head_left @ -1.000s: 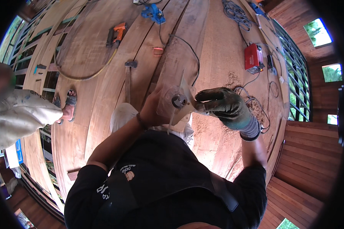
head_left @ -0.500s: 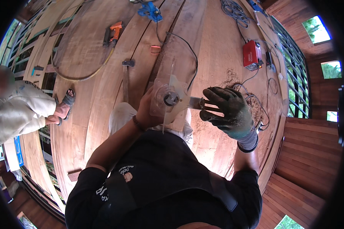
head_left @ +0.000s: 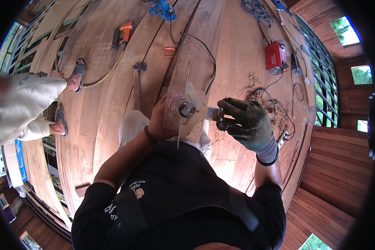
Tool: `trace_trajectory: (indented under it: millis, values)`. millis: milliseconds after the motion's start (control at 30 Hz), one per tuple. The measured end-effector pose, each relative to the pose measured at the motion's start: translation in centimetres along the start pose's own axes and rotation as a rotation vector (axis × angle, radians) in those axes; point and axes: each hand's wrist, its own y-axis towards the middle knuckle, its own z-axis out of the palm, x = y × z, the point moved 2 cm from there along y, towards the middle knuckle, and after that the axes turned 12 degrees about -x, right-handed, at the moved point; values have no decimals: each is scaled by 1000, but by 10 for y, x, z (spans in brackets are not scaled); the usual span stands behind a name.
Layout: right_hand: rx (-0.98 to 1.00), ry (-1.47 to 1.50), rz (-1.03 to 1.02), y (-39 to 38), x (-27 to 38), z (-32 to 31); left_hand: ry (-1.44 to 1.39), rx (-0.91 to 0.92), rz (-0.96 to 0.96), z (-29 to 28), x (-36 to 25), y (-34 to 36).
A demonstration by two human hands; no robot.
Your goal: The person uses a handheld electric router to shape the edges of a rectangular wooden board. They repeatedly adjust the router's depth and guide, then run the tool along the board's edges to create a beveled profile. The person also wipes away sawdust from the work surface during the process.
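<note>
My bare left hand point(head_left: 159, 121), a bracelet at its wrist, is wrapped round a tool with a clear square plastic plate point(head_left: 169, 118). A dark round opening point(head_left: 186, 109) sits in the plate's middle, and a cream-coloured plate point(head_left: 199, 100) lies against it. From the tool's right side juts a flat metal piece point(head_left: 213, 113). My right hand point(head_left: 250, 125), in a dusty dark glove, pinches the outer end of that piece between thumb and fingers. The left fingers are largely hidden behind the tool, which is held above my lap.
Wooden planks carry a hammer point(head_left: 137, 79), an orange nail gun point(head_left: 124, 34), a blue power tool point(head_left: 162, 10) and a red box-shaped machine point(head_left: 275, 58). Cables and sawdust point(head_left: 252, 86) lie at right, near a power strip point(head_left: 282, 139). Another person's sandalled foot point(head_left: 76, 77) is at left.
My right thumb and fingers have closed together at the metal piece's end, and the hand has shifted slightly left. At left, the other person has stepped, one foot now farther up the planks.
</note>
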Motion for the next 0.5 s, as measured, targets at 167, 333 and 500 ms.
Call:
trace_trajectory:
  millis: [167, 333, 500]
  values:
    - [9, 22, 152, 0, 2, 0, 21, 9, 43, -1, -5, 3]
    - [29, 12, 205, 3, 5, 1, 102, 7, 92, 0, -9, 5]
    - [15, -12, 199, 2, 7, 1, 21, -4, 102, 0, -11, 7]
